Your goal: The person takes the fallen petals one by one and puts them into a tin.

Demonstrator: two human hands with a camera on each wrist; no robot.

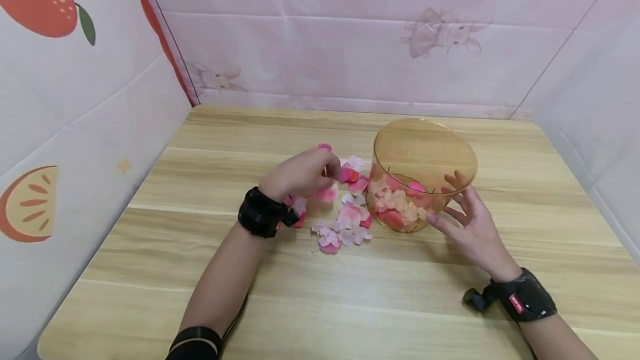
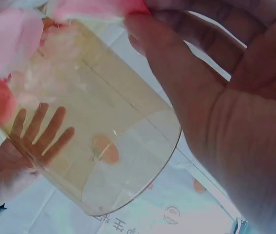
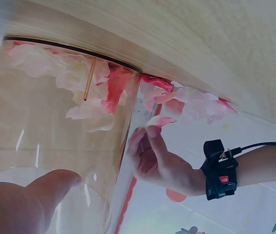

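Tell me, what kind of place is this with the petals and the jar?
Probably a small tabletop booth set up for filming handwork, not a home. A wooden table is boxed in by cartoon-printed sheets, both wrists wear black camera bands, and the hands work over fabric petals beside a clear amber jar.

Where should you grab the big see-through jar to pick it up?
Probably the jar's smooth round wall, low down, from the right side, where the right hand already touches it. It stands upright with petals piled against its left side.
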